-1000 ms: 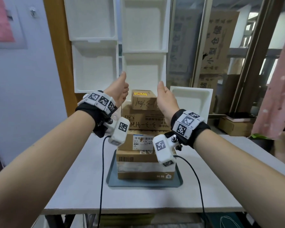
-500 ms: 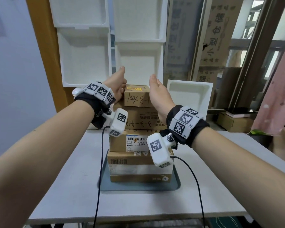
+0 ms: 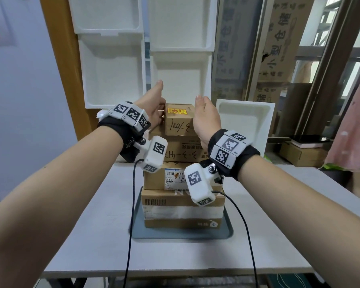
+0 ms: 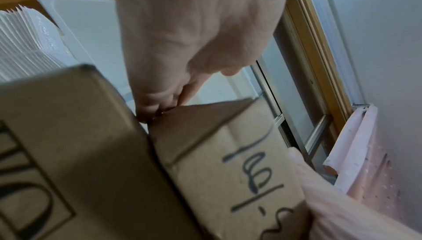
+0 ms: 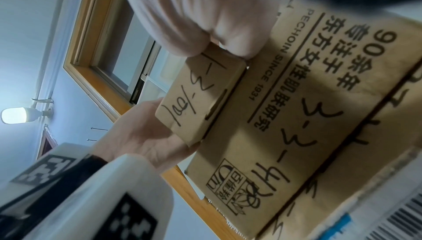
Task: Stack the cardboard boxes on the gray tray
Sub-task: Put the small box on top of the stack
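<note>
Four cardboard boxes stand stacked on the gray tray (image 3: 181, 234). The small top box (image 3: 180, 121) has a yellow label and handwriting. It rests on a wider printed box (image 3: 183, 154). My left hand (image 3: 154, 109) lies flat against the top box's left end, thumb up. My right hand (image 3: 204, 119) lies flat against its right end. In the left wrist view my left hand's fingers (image 4: 157, 106) touch the far corner of the top box (image 4: 239, 162). In the right wrist view my right hand's fingertips (image 5: 205, 45) touch the end of the top box (image 5: 200, 99).
The tray sits mid-table on a grey table (image 3: 92, 225). White foam trays (image 3: 112, 69) cover the wall behind, and one (image 3: 245, 119) leans at the back right. More cardboard boxes (image 3: 299, 155) and a pink cloth (image 3: 357, 132) are at the right. Camera cables hang from both wrists.
Both hands have stayed beside the top box and closed in slightly on its ends. The head view has shifted a little.
</note>
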Action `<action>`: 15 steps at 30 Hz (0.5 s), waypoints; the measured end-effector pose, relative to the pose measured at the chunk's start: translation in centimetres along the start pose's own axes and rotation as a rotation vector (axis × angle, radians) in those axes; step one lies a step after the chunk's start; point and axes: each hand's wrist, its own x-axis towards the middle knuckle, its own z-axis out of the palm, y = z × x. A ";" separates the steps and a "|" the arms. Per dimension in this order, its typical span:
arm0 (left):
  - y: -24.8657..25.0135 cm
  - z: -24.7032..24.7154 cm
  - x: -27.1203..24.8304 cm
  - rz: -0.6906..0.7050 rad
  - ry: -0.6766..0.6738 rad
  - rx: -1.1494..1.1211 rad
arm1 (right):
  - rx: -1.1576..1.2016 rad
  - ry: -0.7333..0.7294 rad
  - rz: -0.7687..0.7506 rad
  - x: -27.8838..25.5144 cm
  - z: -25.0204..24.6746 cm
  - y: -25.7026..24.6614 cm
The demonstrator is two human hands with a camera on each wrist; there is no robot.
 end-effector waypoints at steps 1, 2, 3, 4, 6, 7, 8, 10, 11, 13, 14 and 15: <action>0.0 -0.1 -0.1 0.008 0.011 0.018 | -0.003 0.012 0.008 0.2 -0.1 -0.1; 0.0 -0.2 -0.3 0.014 0.019 0.020 | -0.002 0.022 0.015 0.3 -0.4 -0.3; 0.1 -0.3 -0.5 0.015 0.025 0.015 | 0.008 0.031 0.024 0.6 -0.5 -0.4; 0.2 -0.4 -0.6 0.017 0.030 0.009 | 0.016 0.038 0.029 0.9 -0.7 -0.5; 0.3 -0.7 -0.9 0.020 0.033 -0.002 | 0.012 0.051 0.023 1.7 -1.0 -0.7; 0.3 -0.9 -1.0 0.016 0.031 -0.013 | 0.002 0.057 0.013 2.1 -1.1 -0.8; 0.2 -1.1 -1.0 0.007 0.029 -0.021 | -0.010 0.063 0.004 2.3 -1.2 -0.9; 0.0 -1.5 -1.2 0.000 0.029 -0.028 | -0.035 0.062 -0.001 2.6 -1.2 -0.8; -0.1 -1.6 -1.3 -0.002 0.030 -0.033 | -0.051 0.056 0.003 2.6 -1.2 -0.6; -0.4 -1.9 -1.1 -0.011 0.029 -0.036 | -0.061 0.044 0.019 2.4 -1.1 -0.2; -0.5 -2.0 -1.0 -0.005 0.033 -0.031 | -0.058 0.035 0.021 2.2 -1.1 0.0; -0.6 -2.1 -0.9 0.001 0.041 -0.023 | -0.054 0.031 0.025 2.1 -1.0 0.0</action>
